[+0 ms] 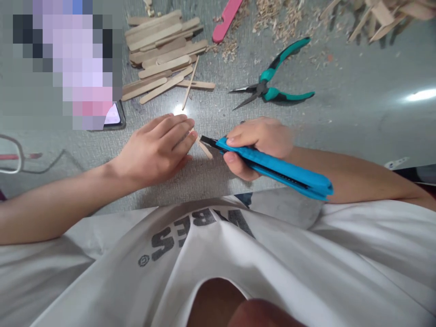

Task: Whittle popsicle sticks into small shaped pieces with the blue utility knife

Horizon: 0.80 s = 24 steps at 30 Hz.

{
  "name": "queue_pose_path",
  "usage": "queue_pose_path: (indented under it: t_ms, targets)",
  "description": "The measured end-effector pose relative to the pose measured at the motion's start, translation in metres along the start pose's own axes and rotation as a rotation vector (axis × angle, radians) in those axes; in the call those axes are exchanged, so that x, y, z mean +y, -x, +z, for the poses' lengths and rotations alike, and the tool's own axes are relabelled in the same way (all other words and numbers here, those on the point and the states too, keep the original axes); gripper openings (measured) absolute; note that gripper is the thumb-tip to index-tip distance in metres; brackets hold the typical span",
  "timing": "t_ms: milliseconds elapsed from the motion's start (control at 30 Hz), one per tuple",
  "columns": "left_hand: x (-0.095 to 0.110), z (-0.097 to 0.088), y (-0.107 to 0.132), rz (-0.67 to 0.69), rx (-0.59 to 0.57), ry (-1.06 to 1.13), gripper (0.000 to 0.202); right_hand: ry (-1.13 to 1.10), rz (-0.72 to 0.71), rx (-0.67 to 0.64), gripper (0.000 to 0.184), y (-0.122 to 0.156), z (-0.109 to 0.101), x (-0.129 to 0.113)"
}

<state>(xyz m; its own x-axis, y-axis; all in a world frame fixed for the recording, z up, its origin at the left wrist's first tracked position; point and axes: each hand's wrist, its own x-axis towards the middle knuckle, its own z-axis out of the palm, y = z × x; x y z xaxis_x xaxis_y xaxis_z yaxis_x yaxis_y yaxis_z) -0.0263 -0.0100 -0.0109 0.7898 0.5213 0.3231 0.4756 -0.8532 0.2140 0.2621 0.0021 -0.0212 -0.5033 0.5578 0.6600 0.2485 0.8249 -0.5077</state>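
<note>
My right hand (257, 145) is closed round a blue utility knife (275, 168), whose dark blade tip touches a small wooden stick piece (204, 147) lying on the grey table (357, 104). My left hand (158, 147) lies flat with its fingers together, and the fingertips press down on the left end of that stick piece. Both forearms rest at the table's near edge, above my white shirt.
A pile of wooden craft sticks (163, 50) lies at the back left, with one thin stick (190, 84) leaning out. Teal long-nose pliers (272, 84) lie behind my right hand. A pink tool (226, 19), wood shavings (275, 20), a phone (114, 118) and more stick pieces (381, 18) are farther back.
</note>
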Motion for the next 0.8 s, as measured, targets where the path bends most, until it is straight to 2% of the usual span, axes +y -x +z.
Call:
queue_pose_path:
  t_ms: [100,267,400,567,700,800]
  targets:
    - [0.0000,0.0010,-0.0012,-0.005,-0.008,0.013,0.034,0.011,-0.005,0.028,0.010,-0.0032,0.0013,-0.0019]
    - [0.0004,0.0029,-0.0043,0.040,0.063,-0.063,0.032,-0.008,-0.024,0.038,0.013,-0.0040,0.0027,-0.0001]
    - [0.0003,0.0021,-0.0029,-0.013,0.009,-0.013,0.032,-0.007,-0.014,0.074,0.010,0.0002,0.0079,0.0011]
    - [-0.0027,-0.0005,-0.0016,0.006,-0.029,0.010,0.036,-0.008,0.001,0.074,0.014,0.0033,0.0102,0.0004]
    - [-0.0021,-0.0023,-0.0061,0.039,0.018,-0.025,0.034,0.043,0.005,0.011,0.015,0.0041,0.0072,0.0010]
    - [-0.0005,-0.0025,-0.0085,0.066,0.051,-0.057,0.033,0.031,0.002,0.014,0.016,0.0033,0.0062,-0.0001]
